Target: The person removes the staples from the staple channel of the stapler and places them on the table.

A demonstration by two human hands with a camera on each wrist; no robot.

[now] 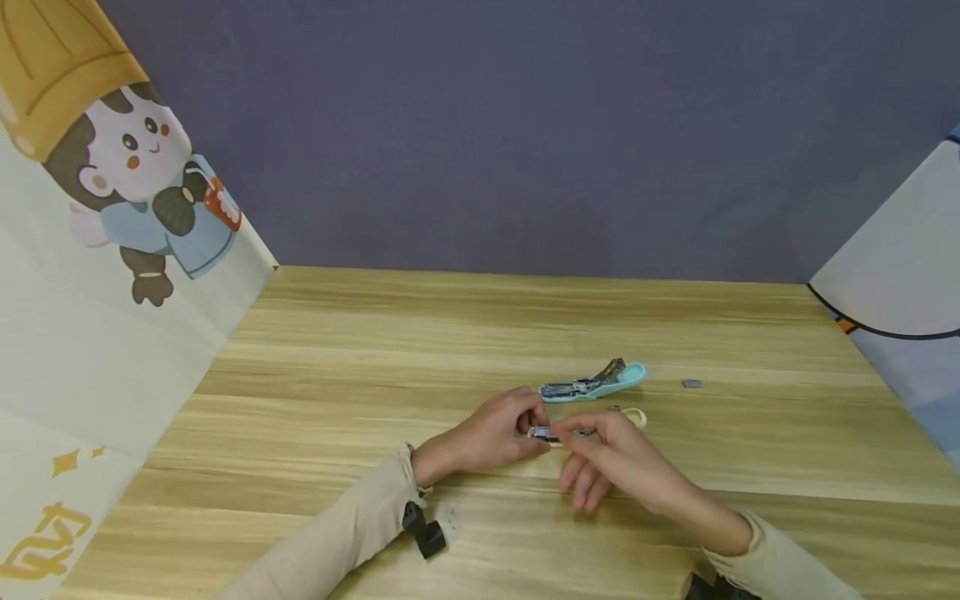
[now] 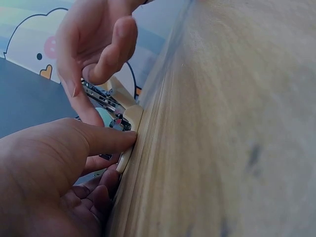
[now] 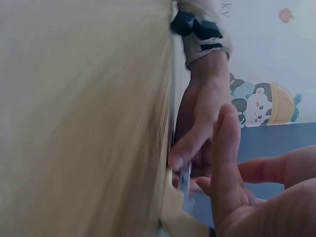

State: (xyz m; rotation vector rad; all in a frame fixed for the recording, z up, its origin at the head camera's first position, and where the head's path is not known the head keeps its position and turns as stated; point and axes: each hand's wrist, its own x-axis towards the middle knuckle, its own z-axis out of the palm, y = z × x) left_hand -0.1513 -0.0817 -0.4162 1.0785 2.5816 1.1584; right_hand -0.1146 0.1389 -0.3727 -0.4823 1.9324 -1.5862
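A cream stapler (image 1: 637, 416) lies open low over the table, its metal mechanism exposed in the left wrist view. My left hand (image 1: 491, 432) grips its front end, thumb on the near side and index finger opposite. Over the metal staple channel (image 1: 538, 432), the thumb and index finger of my right hand (image 1: 630, 462) come together; I cannot tell whether they pinch anything. The other right fingers hang loosely below. Just behind both hands rests a light-blue stapler (image 1: 633, 377), also opened up, with its metal arm raised.
A small grey strip (image 1: 692, 383), like a row of staples, lies on the wooden table (image 1: 360, 333) to the right of the blue stapler. A dark panel (image 1: 487, 142) rises along the back edge. Printed cloth (image 1: 60, 333) borders the left side.
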